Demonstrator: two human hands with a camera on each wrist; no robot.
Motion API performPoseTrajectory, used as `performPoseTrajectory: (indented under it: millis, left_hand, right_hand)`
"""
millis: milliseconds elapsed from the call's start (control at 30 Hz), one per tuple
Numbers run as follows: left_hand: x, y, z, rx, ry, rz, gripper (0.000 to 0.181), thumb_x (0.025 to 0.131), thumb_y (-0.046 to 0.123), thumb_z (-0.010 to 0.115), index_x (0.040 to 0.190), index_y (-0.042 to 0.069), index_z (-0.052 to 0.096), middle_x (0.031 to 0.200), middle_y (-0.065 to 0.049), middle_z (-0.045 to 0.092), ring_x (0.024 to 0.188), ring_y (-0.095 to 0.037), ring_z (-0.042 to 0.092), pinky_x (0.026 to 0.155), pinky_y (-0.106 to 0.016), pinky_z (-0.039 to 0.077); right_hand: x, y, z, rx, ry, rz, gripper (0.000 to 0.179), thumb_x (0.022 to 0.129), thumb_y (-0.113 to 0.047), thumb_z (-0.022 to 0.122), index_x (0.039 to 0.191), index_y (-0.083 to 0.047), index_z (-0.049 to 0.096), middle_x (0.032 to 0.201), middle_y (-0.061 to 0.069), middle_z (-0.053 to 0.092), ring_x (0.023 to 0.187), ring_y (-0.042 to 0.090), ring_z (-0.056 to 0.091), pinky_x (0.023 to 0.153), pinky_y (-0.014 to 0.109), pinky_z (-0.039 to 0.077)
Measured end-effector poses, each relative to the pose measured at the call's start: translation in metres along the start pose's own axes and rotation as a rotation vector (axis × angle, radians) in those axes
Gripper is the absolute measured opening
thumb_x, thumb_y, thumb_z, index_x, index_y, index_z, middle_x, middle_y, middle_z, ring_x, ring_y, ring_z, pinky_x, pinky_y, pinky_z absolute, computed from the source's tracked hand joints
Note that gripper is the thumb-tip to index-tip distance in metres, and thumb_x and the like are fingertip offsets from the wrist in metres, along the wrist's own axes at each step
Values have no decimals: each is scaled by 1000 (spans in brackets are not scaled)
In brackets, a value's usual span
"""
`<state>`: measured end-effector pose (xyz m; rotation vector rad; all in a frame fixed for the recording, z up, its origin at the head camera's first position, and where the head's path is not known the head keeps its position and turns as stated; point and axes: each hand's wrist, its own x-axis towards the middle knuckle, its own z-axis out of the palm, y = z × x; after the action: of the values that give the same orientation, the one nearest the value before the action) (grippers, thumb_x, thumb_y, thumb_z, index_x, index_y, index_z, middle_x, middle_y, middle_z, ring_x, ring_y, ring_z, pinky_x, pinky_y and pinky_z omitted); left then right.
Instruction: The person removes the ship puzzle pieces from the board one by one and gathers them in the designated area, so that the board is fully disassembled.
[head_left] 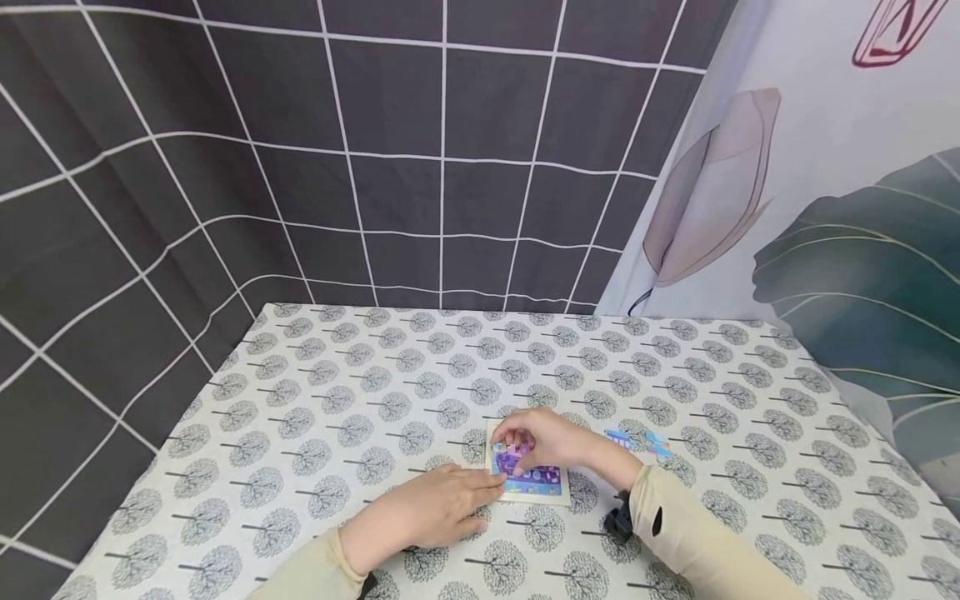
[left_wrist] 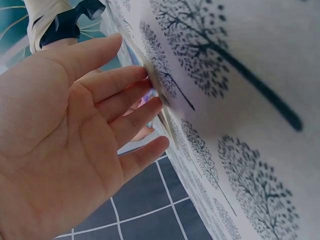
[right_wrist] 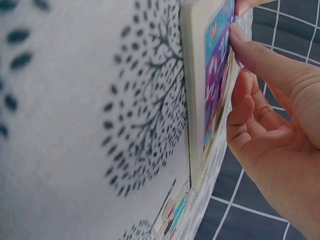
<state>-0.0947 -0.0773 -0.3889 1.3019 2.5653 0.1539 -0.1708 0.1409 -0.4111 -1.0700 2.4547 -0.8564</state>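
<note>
A jigsaw puzzle board with a cream frame and a purple and blue picture lies flat on the table; in the right wrist view its frame shows edge-on. My left hand has its fingers extended to the board's left edge. Its palm and loosely straight fingers fill much of the left wrist view. Over the board, my right hand pinches a small pink and purple puzzle piece between thumb and curled fingers, low against the picture. The hand covers the board's upper right part.
Loose blue puzzle pieces lie right of the board, beyond my right wrist. A tree-print cloth covers the table. A dark gridded curtain hangs behind, and a leaf-print curtain hangs at the right.
</note>
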Motion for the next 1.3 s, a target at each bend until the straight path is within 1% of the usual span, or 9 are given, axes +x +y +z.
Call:
performPoseTrajectory:
  millis: [133, 300, 467, 633, 800, 867, 967, 1167, 1300]
  left_hand:
    - [0, 1, -2, -22, -39, -18, 51, 93, 37, 49, 140, 16, 43, 147, 6, 35, 134, -13, 36, 110, -37, 32]
    - [-1, 0, -5, -46, -63, -25, 53, 93, 37, 50, 141, 17, 41, 148, 6, 33, 135, -13, 34, 111, -38, 32]
    - [0, 0, -6, -45, -66, -21, 54, 93, 37, 51, 141, 18, 41, 149, 6, 33, 135, -13, 34, 111, -38, 32]
    - [1, -1, -5, -46, -66, -23, 54, 93, 38, 52, 141, 17, 42, 149, 6, 33, 135, -14, 34, 110, -39, 33]
    - [0, -1, -5, -53, -68, -28, 53, 93, 37, 51, 141, 17, 42, 149, 5, 32, 135, -14, 34, 110, -39, 33]
    - [1, -1, -4, -48, -70, -27, 53, 93, 38, 50, 141, 17, 42, 149, 5, 32, 135, -14, 34, 110, -38, 32]
    - [1, -1, -4, -47, -72, -26, 53, 93, 38, 50, 141, 17, 42, 149, 5, 32, 135, -14, 34, 110, -38, 32]
    - [2, -3, -3, -54, -76, -19, 53, 94, 38, 49, 142, 17, 41, 149, 5, 32, 136, -14, 33, 110, -39, 32]
    - [2, -4, -2, -55, -78, -16, 53, 94, 38, 49, 142, 17, 41, 149, 5, 32, 136, -14, 33, 110, -39, 32]
  right_hand:
    - [1, 3, 0, 52, -25, 22, 42, 70, -3, 75, 110, -8, 65, 90, -3, 62, 78, 6, 55, 73, 19, 51]
    - [3, 6, -1, 90, -42, 7, 38, 73, 2, 72, 109, -6, 65, 87, -1, 61, 75, 7, 57, 71, 18, 52]
    - [2, 8, -1, 56, -38, -7, 37, 74, 0, 72, 111, -5, 65, 91, 0, 63, 76, 5, 57, 71, 17, 51]
    - [0, 8, 0, 10, -39, 8, 37, 78, -5, 70, 114, -3, 65, 97, 2, 65, 80, 3, 58, 74, 16, 51]
    - [-3, 7, 0, 20, -22, -9, 33, 79, -6, 69, 110, 3, 65, 96, 5, 66, 80, 2, 59, 77, 16, 52]
    - [-5, 7, 0, 28, -11, -17, 32, 79, -7, 69, 110, 4, 65, 96, 5, 66, 80, 3, 59, 78, 16, 52]
    - [-7, 8, -1, 30, 6, -25, 32, 79, -9, 70, 109, 3, 66, 97, 5, 67, 81, 3, 60, 78, 16, 52]
    - [-12, 8, -3, 66, 30, 6, 31, 80, -11, 70, 109, -1, 67, 101, 4, 66, 83, 3, 61, 79, 17, 52]
    - [-17, 8, -5, 68, 57, 12, 31, 80, -10, 69, 110, -3, 67, 101, 4, 66, 84, 5, 61, 79, 18, 52]
